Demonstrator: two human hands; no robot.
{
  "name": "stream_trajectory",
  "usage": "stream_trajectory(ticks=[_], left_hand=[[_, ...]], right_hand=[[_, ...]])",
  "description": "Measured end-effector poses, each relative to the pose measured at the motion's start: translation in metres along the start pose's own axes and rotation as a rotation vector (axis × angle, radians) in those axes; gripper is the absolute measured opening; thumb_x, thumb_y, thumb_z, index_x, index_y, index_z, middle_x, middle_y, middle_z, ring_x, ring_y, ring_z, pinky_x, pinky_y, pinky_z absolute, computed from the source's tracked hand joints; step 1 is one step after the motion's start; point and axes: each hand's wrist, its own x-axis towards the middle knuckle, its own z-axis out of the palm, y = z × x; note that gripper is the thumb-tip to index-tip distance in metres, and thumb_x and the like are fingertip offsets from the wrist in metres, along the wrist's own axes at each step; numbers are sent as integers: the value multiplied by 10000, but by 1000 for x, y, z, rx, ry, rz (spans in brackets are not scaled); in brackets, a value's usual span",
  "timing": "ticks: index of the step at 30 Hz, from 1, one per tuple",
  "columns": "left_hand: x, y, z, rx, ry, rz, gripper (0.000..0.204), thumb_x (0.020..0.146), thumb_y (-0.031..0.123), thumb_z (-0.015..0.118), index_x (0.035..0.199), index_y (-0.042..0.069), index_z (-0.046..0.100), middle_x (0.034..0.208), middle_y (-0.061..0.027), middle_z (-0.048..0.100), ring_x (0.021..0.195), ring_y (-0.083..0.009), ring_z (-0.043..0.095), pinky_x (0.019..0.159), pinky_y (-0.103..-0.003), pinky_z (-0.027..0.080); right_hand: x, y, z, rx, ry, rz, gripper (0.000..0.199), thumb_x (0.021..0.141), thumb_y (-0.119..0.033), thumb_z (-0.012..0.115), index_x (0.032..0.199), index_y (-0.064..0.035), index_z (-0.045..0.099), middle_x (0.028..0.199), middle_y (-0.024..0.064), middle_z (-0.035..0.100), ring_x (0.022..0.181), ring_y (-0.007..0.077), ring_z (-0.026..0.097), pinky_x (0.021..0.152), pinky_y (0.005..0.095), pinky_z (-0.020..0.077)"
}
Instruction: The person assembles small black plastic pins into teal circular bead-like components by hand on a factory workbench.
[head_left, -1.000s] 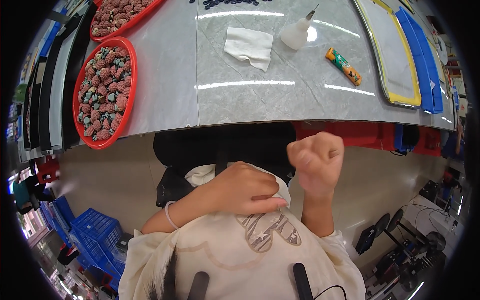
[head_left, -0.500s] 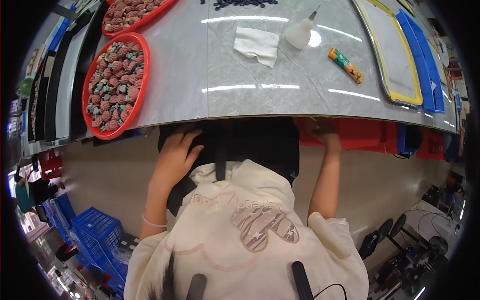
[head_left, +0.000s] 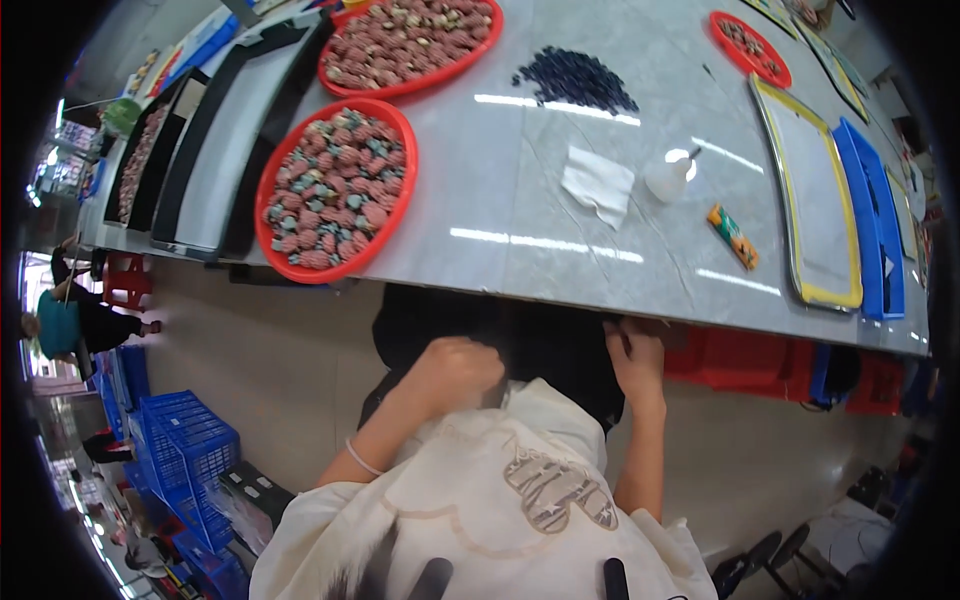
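My left hand is closed in a fist over my lap, by the hem of the cream shirt; whatever may be inside it is hidden. Just below the table's front edge, my right hand has its fingers pointing up and a little apart, with no object visible in them. On the grey table lie a white cloth, a translucent squeeze bottle with a thin tip, and an orange and green packet. Farther back is a heap of small dark blue pieces.
Two red baskets of pink, knobbly pieces stand at the left, beside black trays. On the right are a yellow-edged tray, a blue bin and a small red basket. Blue crates stand on the floor at left.
The view has shifted, showing more of the tabletop. My left hand went from spread fingers to a fist nearer my waist. My right hand has come out from under the table edge.
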Motion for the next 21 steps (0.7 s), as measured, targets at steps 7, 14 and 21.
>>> stream_trajectory(ticks=[7, 14, 21], left_hand=[[31, 23, -48, 48, 193, 110, 80, 533, 44, 544, 587, 65, 489, 554, -34, 441, 504, -222, 465, 481, -318, 388], [61, 4, -70, 179, 564, 143, 189, 613, -6, 529, 784, 52, 586, 805, -79, 569, 700, -243, 548, 634, -340, 440], [60, -12, -96, 347, 692, -87, 219, 689, 18, 558, 905, 47, 582, 939, -116, 582, 876, -283, 568, 761, -378, 435]], right_hand=[[-4, -66, -22, 255, 73, -298, 375, 714, -4, 683, 552, -33, 346, 455, 66, 303, 389, 148, 266, 379, 283, 250], [19, -81, -51, 234, 364, -473, 188, 725, 83, 595, 883, -4, 543, 738, 116, 577, 638, 234, 557, 589, 292, 448], [48, -66, -86, 45, 548, -482, 182, 738, 100, 557, 874, -9, 507, 697, 74, 538, 548, 165, 458, 498, 274, 375]])
